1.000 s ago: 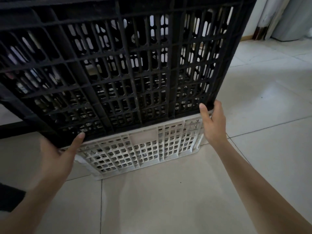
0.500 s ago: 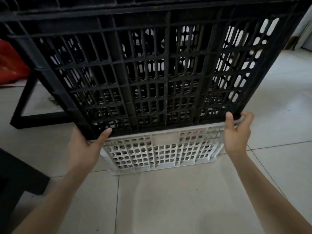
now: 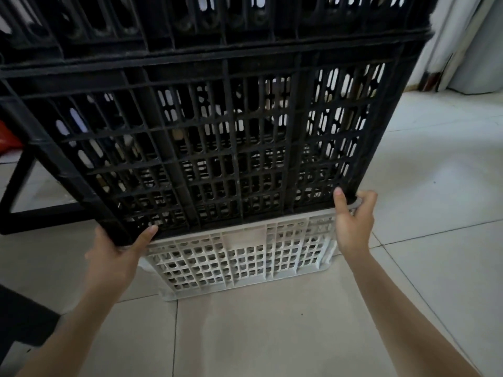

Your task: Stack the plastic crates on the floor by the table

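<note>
Black crate (image 3: 206, 148) is hanging tilted over the white crate (image 3: 239, 257), near edge low, far side rising out of the top of the view. White crate is sitting on the tile floor (image 3: 272, 336), just right of the black table frame (image 3: 16, 186).

Left hand (image 3: 114, 257) is gripping the black crate's near left corner, thumb on the grid face, fingers hidden behind. Right hand (image 3: 353, 221) is holding the near right corner, thumb up on the face, fingers curling over the edge right above the white crate's rim.

Risks, as I judge them:
- Right fingers are sitting between the two crates at that corner. Lowering now could pinch them.
- The black crate looks wider than the white one and is overhanging it toward the table frame. Set down off-centre, it could rock or slide off.
- Its left side is passing close to the table frame; a swing that way could knock it.
- Only the near edge is being held. With the crate this tilted, the grip could slip.
- Whether the near edge is already touching the white rim cannot be told.
</note>
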Demonstrator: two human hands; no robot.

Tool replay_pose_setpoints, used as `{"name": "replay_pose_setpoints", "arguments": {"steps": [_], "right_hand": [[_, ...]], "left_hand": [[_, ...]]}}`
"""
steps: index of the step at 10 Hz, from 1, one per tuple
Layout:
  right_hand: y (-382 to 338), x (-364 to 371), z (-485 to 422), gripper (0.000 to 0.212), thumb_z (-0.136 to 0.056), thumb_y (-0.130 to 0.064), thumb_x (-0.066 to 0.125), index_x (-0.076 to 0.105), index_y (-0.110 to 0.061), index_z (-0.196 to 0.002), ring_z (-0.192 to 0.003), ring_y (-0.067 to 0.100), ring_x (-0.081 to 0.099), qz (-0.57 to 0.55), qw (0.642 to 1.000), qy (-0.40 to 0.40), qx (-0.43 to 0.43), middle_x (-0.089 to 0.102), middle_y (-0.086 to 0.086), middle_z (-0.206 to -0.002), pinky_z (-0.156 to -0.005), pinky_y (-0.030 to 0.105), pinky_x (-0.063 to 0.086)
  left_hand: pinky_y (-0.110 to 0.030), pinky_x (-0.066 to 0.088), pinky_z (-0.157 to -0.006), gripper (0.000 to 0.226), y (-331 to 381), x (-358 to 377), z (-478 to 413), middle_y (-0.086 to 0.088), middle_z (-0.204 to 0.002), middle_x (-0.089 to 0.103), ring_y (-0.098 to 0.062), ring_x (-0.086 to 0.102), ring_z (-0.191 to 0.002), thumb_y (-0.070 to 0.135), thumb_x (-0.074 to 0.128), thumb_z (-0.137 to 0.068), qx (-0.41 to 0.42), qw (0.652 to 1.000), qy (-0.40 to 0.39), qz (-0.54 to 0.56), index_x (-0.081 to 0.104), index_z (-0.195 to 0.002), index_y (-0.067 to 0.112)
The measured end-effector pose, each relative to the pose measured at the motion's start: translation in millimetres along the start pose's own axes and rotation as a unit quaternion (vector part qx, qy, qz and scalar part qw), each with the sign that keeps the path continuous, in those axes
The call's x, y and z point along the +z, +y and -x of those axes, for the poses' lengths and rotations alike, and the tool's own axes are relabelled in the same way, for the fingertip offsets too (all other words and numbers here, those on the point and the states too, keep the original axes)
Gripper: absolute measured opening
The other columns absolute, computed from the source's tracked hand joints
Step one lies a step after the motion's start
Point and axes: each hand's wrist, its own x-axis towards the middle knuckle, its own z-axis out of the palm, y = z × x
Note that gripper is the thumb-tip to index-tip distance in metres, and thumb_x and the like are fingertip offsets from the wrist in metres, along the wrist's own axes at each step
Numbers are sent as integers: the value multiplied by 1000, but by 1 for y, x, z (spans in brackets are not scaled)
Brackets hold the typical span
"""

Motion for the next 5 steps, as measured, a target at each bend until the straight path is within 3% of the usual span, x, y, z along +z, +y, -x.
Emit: {"name": "replay_pose_setpoints", "arguments": {"steps": [1, 2, 3, 4, 5], "right_hand": [[-4, -2, 3, 26, -93, -29, 57, 35, -16, -98, -76, 1, 52, -18, 1000, -15, 2, 52, -12, -84, -58, 1, 39], [-3, -11, 6, 25, -92, -28, 58, 37, -18, -101, -77, 8, 57, -18, 998, -58, -16, 56, -9, -86, -67, 19, 45], [-3, -27, 17, 39, -91, -33, 59, 42, -23, -124, -90, 3, 62, -8, 991, -137, 5, 60, -17, -101, -77, 25, 52], [-14, -52, 27, 56, -89, -35, 61, 35, -40, -139, -112, -21, 46, 23, 979, -201, 25, 46, -44, -121, -89, 12, 40], [-43, -82, 32, 66, -92, -28, 58, 23, -28, -149, -137, 10, 39, 161, 957, -229, 74, 38, -19, -146, -107, 31, 35]], "left_hand": [[-47, 41, -101, 70, 4, -2, 2, -17, -135, 55, -39, 51, -124, 39, 71, -81, -7, 1000, -12, 6, 42, -138, 12], [-33, 45, -94, 51, 10, -1, 8, -9, -126, 62, -33, 57, -116, 29, 70, -84, -6, 1000, -17, 19, 50, -129, 16], [-4, 48, -65, 34, 25, -7, 13, 24, -74, 66, 6, 64, -81, 8, 66, -87, 2, 997, -64, 33, 48, -87, 37], [-11, 50, -73, 31, 40, -18, 21, 16, -83, 76, 7, 66, -82, -5, 65, -85, -12, 997, -78, 18, 59, -99, 22], [-39, 40, -91, 46, 72, -42, 43, -26, -126, 60, -37, 57, -115, 2, 70, -83, -104, 984, -126, -66, 55, -124, -8]]}}
